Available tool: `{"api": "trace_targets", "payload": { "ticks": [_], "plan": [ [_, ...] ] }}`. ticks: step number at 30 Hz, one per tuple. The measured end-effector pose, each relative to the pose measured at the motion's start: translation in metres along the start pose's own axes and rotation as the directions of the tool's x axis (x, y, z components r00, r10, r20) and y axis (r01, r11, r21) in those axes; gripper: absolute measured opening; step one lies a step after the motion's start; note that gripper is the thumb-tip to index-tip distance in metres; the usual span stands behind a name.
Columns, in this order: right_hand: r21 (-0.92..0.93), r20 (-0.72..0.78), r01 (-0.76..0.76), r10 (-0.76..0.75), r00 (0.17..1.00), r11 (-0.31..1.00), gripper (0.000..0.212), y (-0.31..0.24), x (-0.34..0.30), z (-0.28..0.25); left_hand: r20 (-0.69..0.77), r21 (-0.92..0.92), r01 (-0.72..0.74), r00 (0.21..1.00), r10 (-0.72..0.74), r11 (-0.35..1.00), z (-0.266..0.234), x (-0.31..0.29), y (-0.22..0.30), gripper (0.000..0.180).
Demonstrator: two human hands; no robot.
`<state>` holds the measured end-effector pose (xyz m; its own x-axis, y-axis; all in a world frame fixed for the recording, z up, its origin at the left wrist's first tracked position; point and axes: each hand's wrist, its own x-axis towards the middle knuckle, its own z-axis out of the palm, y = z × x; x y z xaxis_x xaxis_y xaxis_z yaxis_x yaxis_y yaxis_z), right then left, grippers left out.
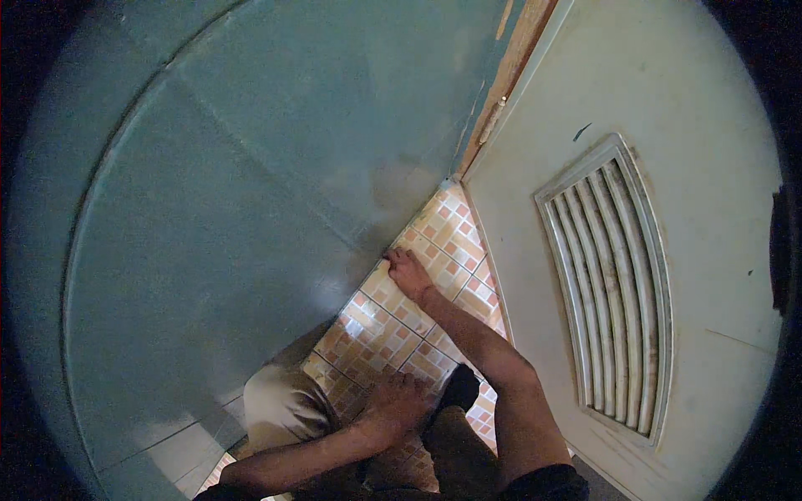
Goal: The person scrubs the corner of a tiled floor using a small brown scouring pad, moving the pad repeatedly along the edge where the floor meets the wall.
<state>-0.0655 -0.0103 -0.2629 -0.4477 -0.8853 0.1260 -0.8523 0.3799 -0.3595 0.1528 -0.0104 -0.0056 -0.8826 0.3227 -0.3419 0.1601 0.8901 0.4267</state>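
Note:
My right hand reaches down to the foot of a large teal-painted panel, where it meets the tiled floor. Its fingers are curled together, their tips against the panel's lower edge. Whatever they pinch, if anything, is too small to make out. Nearer to me, my left hand hangs low over the floor between my legs, back upward and in shadow. The fingers of that hand look loosely extended, with nothing visible in them.
To the right stands a pale door with a slatted metal vent low in it. A hinge sits on its worn wooden frame. My bent knee is close to the teal panel, and my dark-covered foot is beside my right forearm.

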Motion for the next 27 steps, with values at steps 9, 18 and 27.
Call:
{"api": "trace_targets", "payload": {
  "ticks": [9, 18, 27],
  "plan": [
    [-0.055, 0.235, 0.330, -0.309, 0.922, 0.942, 0.028, -0.044, -0.014, 0.001, 0.006, 0.059, 0.042, 0.999, -0.042, 0.997, 0.040, 0.004, -0.004, 0.038],
    [-0.291, 0.077, 0.007, 0.016, 0.997, 0.957, 0.026, 0.021, 0.009, -0.029, -0.026, 0.014, -0.019, 0.999, 0.019, 1.000, 0.017, -0.001, -0.006, 0.033],
    [0.021, 0.046, 0.092, -0.093, 0.995, 0.996, 0.016, -0.022, -0.024, 0.065, -0.001, -0.018, 0.042, 0.999, -0.042, 0.999, 0.018, 0.007, 0.001, 0.042]
  ]
}}
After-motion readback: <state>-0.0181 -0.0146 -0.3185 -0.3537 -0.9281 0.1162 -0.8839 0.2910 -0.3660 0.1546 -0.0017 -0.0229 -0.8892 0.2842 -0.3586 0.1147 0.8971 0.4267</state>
